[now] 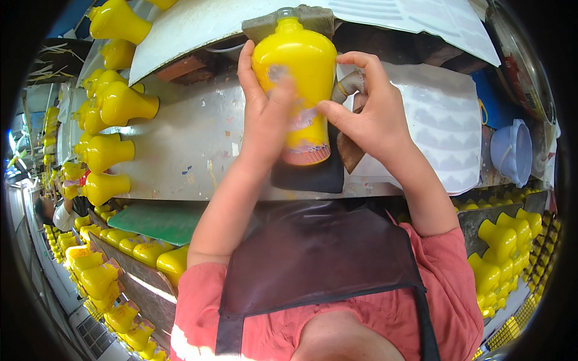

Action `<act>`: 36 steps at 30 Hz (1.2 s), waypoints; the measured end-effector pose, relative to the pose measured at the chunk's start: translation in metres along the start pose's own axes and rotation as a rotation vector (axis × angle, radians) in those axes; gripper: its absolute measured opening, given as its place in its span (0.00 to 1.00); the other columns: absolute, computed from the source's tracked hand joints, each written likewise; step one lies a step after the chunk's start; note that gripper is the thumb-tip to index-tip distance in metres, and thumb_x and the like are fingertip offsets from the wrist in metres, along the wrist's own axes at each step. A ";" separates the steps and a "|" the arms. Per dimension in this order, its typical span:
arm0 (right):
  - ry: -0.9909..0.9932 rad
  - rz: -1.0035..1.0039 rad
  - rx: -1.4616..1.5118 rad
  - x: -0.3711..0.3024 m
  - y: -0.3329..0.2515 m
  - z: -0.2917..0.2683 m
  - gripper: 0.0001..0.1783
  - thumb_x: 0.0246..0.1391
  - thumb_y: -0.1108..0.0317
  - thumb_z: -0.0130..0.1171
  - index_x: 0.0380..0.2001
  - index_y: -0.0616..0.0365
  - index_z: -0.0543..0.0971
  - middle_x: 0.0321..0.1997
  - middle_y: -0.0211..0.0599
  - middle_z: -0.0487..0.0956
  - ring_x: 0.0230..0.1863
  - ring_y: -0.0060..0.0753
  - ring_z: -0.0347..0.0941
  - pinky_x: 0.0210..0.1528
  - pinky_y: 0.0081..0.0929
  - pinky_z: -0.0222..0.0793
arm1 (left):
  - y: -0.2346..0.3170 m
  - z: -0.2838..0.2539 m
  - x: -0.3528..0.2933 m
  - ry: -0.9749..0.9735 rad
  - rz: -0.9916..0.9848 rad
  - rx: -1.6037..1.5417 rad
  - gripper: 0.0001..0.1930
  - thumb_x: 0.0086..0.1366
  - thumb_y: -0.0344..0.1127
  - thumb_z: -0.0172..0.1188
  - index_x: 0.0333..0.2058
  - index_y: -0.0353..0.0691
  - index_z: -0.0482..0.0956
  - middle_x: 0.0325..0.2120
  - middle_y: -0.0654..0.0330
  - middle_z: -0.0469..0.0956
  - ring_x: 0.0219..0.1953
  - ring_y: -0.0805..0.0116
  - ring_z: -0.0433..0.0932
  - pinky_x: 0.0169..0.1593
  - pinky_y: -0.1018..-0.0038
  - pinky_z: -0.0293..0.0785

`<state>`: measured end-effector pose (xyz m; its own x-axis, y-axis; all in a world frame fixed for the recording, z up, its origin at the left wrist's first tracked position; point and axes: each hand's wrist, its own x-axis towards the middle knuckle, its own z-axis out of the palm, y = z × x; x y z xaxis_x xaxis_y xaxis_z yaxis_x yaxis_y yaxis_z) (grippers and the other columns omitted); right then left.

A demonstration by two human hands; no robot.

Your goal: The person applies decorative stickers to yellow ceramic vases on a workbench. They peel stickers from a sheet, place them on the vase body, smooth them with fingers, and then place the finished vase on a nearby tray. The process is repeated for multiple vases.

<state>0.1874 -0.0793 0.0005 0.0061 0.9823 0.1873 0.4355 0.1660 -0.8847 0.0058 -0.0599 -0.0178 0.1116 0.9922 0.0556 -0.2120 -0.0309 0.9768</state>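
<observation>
A glossy yellow bottle (299, 57) with a clear glass neck lies on its side, neck away from me, across a grey cloth-covered rest and a dark pad (310, 180). Purple and pink printed decals lie on its face, and a pinkish patterned band (307, 155) rings its base. My left hand (265, 111) wraps the bottle's left side; its thumb is smeared by motion over the decals. On the right side, my right hand (373, 108) grips the bottle between forefinger, near the shoulder, and thumb, lower down by the decal.
White decal sheets (430, 126) lie right of the bottle, with another sheet (415, 18) beyond. Several yellow bottles (105, 153) line the table's left side. A light-blue bucket (510, 150) stands far right. A green board (162, 221) and more bottles (500, 240) flank me. Another person (63, 213) is far left.
</observation>
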 end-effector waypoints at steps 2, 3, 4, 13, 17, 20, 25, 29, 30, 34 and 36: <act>0.012 0.026 -0.017 -0.001 -0.001 0.002 0.32 0.45 0.69 0.72 0.55 0.56 0.73 0.28 0.23 0.75 0.19 0.09 0.57 0.21 0.15 0.54 | -0.001 0.000 0.000 -0.009 0.019 -0.014 0.43 0.73 0.44 0.57 0.75 0.47 0.38 0.65 0.51 0.62 0.63 0.61 0.68 0.65 0.66 0.67; 0.012 0.012 -0.029 -0.002 -0.001 0.003 0.32 0.45 0.69 0.72 0.55 0.56 0.72 0.28 0.23 0.75 0.19 0.09 0.57 0.21 0.16 0.54 | -0.002 0.000 0.000 -0.007 0.016 -0.015 0.43 0.74 0.44 0.57 0.75 0.47 0.38 0.65 0.51 0.62 0.62 0.62 0.68 0.65 0.66 0.67; 0.010 0.048 -0.029 -0.001 -0.001 0.003 0.33 0.45 0.69 0.72 0.55 0.56 0.72 0.27 0.23 0.75 0.18 0.09 0.57 0.21 0.16 0.54 | -0.003 0.000 0.000 -0.011 0.026 -0.020 0.43 0.74 0.44 0.57 0.75 0.47 0.38 0.65 0.52 0.62 0.62 0.62 0.68 0.65 0.66 0.67; 0.047 -0.008 -0.098 0.000 -0.005 0.004 0.33 0.45 0.69 0.72 0.56 0.55 0.73 0.24 0.22 0.74 0.18 0.10 0.57 0.20 0.17 0.54 | -0.009 -0.004 0.002 -0.008 0.062 -0.004 0.42 0.73 0.44 0.57 0.75 0.47 0.39 0.65 0.52 0.62 0.61 0.63 0.68 0.64 0.66 0.68; 0.069 -0.040 -0.110 -0.001 -0.004 0.005 0.31 0.46 0.69 0.72 0.55 0.54 0.74 0.24 0.23 0.76 0.17 0.10 0.59 0.20 0.17 0.55 | -0.008 -0.003 0.000 -0.009 0.046 -0.028 0.40 0.75 0.44 0.56 0.75 0.49 0.42 0.65 0.54 0.63 0.63 0.63 0.68 0.66 0.66 0.67; 0.080 -0.039 -0.120 -0.002 -0.004 0.006 0.30 0.47 0.69 0.71 0.55 0.54 0.74 0.25 0.24 0.78 0.17 0.10 0.60 0.20 0.17 0.56 | -0.007 -0.002 -0.001 -0.012 0.055 -0.028 0.39 0.76 0.45 0.56 0.75 0.49 0.44 0.65 0.55 0.64 0.63 0.63 0.68 0.66 0.67 0.67; 0.077 -0.040 -0.127 -0.002 -0.006 0.005 0.29 0.46 0.69 0.72 0.54 0.54 0.75 0.24 0.25 0.79 0.17 0.11 0.60 0.20 0.17 0.56 | -0.006 -0.002 0.001 -0.012 0.048 -0.008 0.43 0.73 0.44 0.57 0.75 0.46 0.39 0.65 0.50 0.62 0.63 0.61 0.68 0.65 0.64 0.67; 0.094 -0.043 -0.133 -0.001 -0.007 0.006 0.29 0.46 0.68 0.73 0.53 0.54 0.75 0.24 0.25 0.78 0.17 0.12 0.61 0.20 0.17 0.56 | -0.007 -0.002 0.000 -0.006 0.063 -0.008 0.41 0.74 0.46 0.57 0.75 0.48 0.42 0.65 0.53 0.63 0.63 0.62 0.68 0.66 0.66 0.67; 0.095 -0.038 -0.150 -0.001 -0.007 0.006 0.29 0.46 0.68 0.73 0.53 0.54 0.75 0.24 0.25 0.78 0.17 0.12 0.61 0.20 0.17 0.56 | -0.007 -0.002 0.000 -0.003 0.072 -0.009 0.40 0.75 0.47 0.58 0.75 0.49 0.44 0.65 0.55 0.64 0.63 0.64 0.68 0.66 0.67 0.67; 0.093 -0.045 -0.154 -0.001 -0.008 0.006 0.29 0.45 0.67 0.74 0.52 0.54 0.75 0.24 0.26 0.79 0.18 0.12 0.61 0.21 0.17 0.57 | -0.008 -0.001 0.000 -0.008 0.068 -0.034 0.40 0.74 0.47 0.58 0.75 0.48 0.44 0.65 0.55 0.64 0.63 0.63 0.68 0.66 0.67 0.67; 0.096 -0.060 -0.189 -0.001 -0.009 0.006 0.29 0.44 0.67 0.74 0.51 0.54 0.75 0.23 0.26 0.79 0.18 0.13 0.61 0.21 0.18 0.57 | -0.008 -0.001 0.001 -0.002 0.069 -0.038 0.41 0.74 0.47 0.58 0.75 0.48 0.44 0.65 0.55 0.64 0.63 0.63 0.68 0.66 0.67 0.68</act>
<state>0.1783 -0.0809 0.0055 0.0565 0.9568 0.2852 0.5987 0.1962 -0.7766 0.0064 -0.0588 -0.0260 0.0977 0.9875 0.1235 -0.2556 -0.0951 0.9621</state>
